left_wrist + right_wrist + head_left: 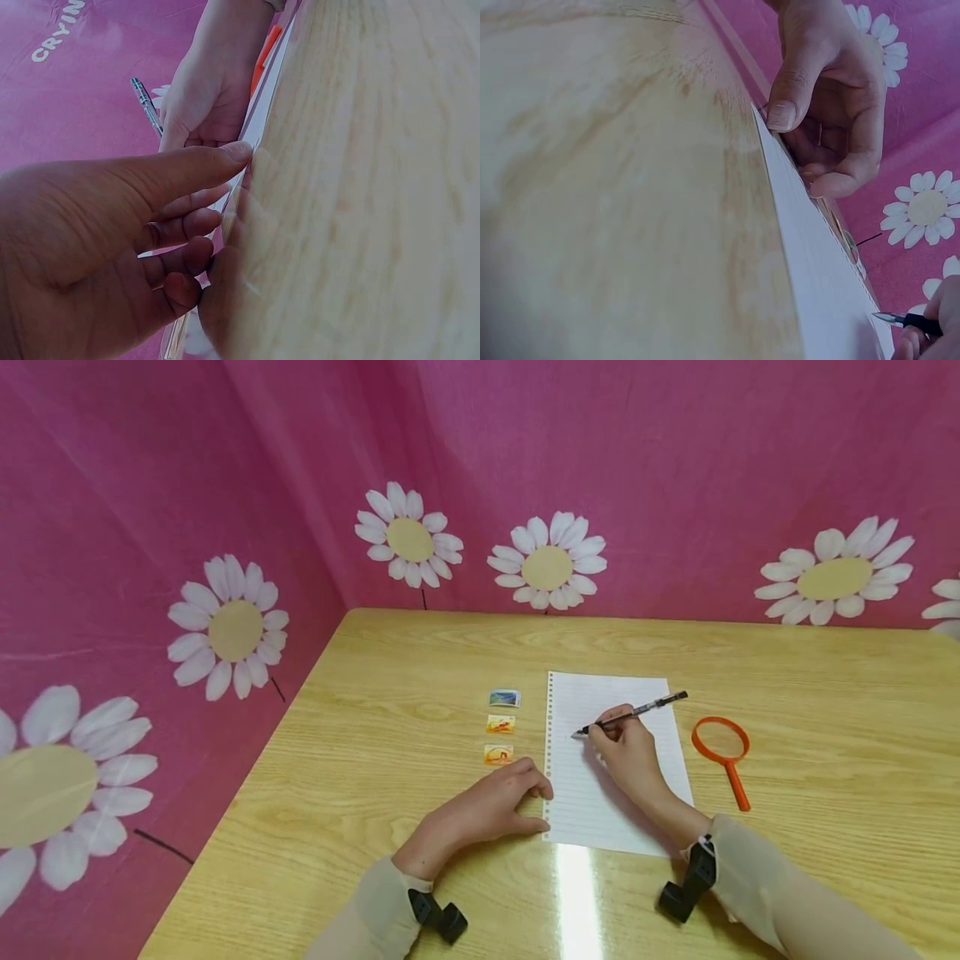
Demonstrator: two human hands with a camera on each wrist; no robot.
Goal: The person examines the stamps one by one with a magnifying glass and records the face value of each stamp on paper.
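Observation:
A sheet of lined loose-leaf paper point(600, 810) with punched holes down its left edge lies on the table. My right hand point(632, 758) grips a black-and-clear pen point(658, 702) over the sheet. The silver pen tip shows in the right wrist view, close to the paper, and the pen's back end slants up to the right. My left hand point(491, 802) rests at the sheet's lower left edge, thumb and fingertips touching the holed margin, fingers loosely bent. Left of the paper, three small stamp-like pictures stand in a column: a blue-green one point(504, 697) and two yellow-orange ones point(501, 724).
An orange magnifying glass point(737, 785) lies right of the paper, its handle toward me. The wooden table point(375, 693) meets a pink curtain point(675, 460) printed with white daisies at the back and left. Light glares on the table below the sheet.

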